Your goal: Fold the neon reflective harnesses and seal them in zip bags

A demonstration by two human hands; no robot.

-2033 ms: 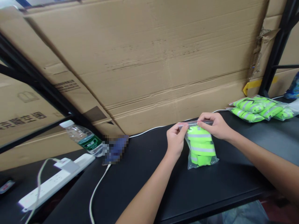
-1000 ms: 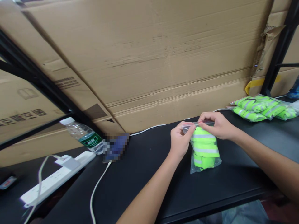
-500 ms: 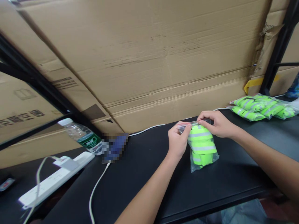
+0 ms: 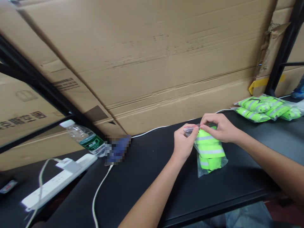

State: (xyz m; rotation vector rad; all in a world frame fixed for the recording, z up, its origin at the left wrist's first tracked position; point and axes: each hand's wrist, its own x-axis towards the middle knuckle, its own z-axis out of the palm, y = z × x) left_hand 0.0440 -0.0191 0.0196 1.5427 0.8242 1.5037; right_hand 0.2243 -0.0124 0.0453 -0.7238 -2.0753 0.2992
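Observation:
A clear zip bag point(image 4: 210, 152) with a folded neon-yellow reflective vest inside hangs or rests at the black table, its top edge with a red line turned up. My left hand point(image 4: 185, 139) pinches that top edge near its left end, thumb over the strip. Close beside it, my right hand point(image 4: 218, 126) pinches the same edge between thumb and forefinger. The right end of the bag's edge is hidden behind my right hand.
Several similar bagged vests point(image 4: 268, 109) lie piled at the back right. On the left are a water bottle point(image 4: 83, 136), a blurred blue object point(image 4: 120, 148), a white power strip point(image 4: 59, 182) and cables. Cardboard point(image 4: 152, 63) stands behind the black table point(image 4: 137, 183).
My left hand has moved slightly right along with the bag, closer to my right hand. The two pinching grips on the edge are now almost touching.

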